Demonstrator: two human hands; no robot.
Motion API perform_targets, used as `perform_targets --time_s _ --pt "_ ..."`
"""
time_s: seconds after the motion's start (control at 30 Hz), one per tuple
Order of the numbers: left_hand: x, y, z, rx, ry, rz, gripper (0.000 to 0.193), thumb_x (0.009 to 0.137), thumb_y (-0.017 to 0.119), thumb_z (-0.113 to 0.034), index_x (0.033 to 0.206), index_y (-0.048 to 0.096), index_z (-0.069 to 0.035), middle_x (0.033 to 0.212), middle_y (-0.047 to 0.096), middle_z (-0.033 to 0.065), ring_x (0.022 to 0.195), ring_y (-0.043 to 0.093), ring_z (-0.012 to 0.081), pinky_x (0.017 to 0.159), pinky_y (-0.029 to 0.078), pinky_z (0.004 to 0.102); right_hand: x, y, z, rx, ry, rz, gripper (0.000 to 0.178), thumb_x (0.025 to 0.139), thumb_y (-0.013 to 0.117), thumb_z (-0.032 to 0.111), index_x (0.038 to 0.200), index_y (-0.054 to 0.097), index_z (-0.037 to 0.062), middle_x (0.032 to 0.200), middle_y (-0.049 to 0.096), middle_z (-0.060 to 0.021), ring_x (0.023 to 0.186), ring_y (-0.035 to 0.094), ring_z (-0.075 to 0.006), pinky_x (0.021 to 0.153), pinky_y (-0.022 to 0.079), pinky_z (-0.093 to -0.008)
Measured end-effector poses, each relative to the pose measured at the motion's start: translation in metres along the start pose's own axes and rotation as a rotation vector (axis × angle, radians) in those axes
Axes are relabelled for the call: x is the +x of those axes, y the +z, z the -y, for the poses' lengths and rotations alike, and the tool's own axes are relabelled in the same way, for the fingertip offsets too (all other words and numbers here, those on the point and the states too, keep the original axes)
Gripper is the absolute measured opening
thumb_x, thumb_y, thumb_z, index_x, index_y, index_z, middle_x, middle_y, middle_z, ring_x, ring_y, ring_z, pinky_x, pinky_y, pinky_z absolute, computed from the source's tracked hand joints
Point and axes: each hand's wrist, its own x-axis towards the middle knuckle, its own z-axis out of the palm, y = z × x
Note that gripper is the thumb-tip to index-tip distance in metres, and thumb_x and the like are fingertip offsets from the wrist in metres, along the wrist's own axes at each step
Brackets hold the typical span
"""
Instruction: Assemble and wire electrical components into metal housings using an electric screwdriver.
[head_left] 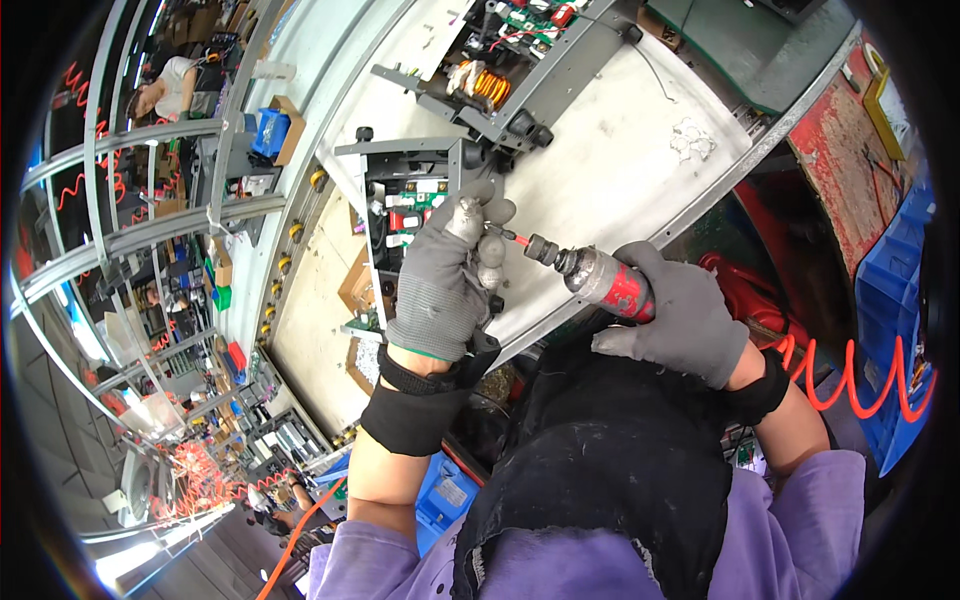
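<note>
My right hand (685, 315), in a grey work glove, is wrapped around a red and black power screwdriver (612, 284). The screwdriver's bit (510, 237) points left toward my left hand (450, 270), also gloved in grey. Its fingers are curled together at the tip of the bit; whatever they pinch is too small or hidden. Just beyond that hand stands a grey metal chassis (405, 147) with black corner feet. Green circuit boards with red and white parts (405, 218) show inside it, partly covered by my left hand.
A second chassis (560, 85) with a copper coil (490, 88) lies farther back on the white worktop (610, 150). A red coiled hose (850, 385) hangs at the right by a blue bin (895, 300). Cardboard boxes (358, 285) sit left of the near chassis. People work in the left background.
</note>
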Motion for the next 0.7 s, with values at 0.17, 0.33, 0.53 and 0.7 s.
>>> perform_targets --time_s 0.17,0.33,0.53,0.7 --pt "0.014 0.021 0.003 0.193 0.042 -0.081 0.031 0.097 0.050 -0.017 0.121 0.052 0.002 0.092 0.065 0.0124 0.052 0.050 0.0053 0.041 0.039 0.0164 0.005 -0.010 -0.007 -0.026 -0.029 -0.006 0.067 0.064 0.077 0.049 0.112 0.049 0.0115 0.081 0.062 -0.0147 0.079 0.062 -0.0361 0.072 0.046 -0.0439" --pt "0.031 0.032 0.007 0.283 0.106 -0.075 0.030 0.098 0.048 -0.017 0.121 0.052 0.001 0.092 0.066 0.0129 0.048 0.047 0.0039 0.039 0.036 0.0164 0.012 -0.020 -0.012 -0.102 -0.010 0.024 0.069 0.065 0.074 0.053 0.115 0.048 0.0124 0.080 0.062 -0.0142 0.078 0.062 -0.0361 0.071 0.045 -0.0446" --pt "0.054 0.045 0.003 0.125 0.029 -0.013 0.032 0.099 0.047 -0.023 0.120 0.052 0.000 0.092 0.066 0.0116 0.045 0.044 0.0037 0.036 0.031 0.0167 0.022 -0.032 -0.018 -0.166 0.006 -0.027 0.068 0.066 0.073 0.056 0.112 0.049 0.0125 0.077 0.062 -0.0135 0.076 0.062 -0.0352 0.069 0.045 -0.0447" --pt "0.068 0.058 0.002 0.259 0.026 0.032 0.034 0.099 0.045 -0.027 0.121 0.052 0.000 0.092 0.066 0.0097 0.043 0.041 0.0022 0.036 0.030 0.0155 0.025 -0.043 -0.025 -0.156 0.005 -0.049 0.066 0.067 0.073 0.055 0.111 0.050 0.0129 0.077 0.062 -0.0131 0.074 0.062 -0.0345 0.067 0.045 -0.0443"
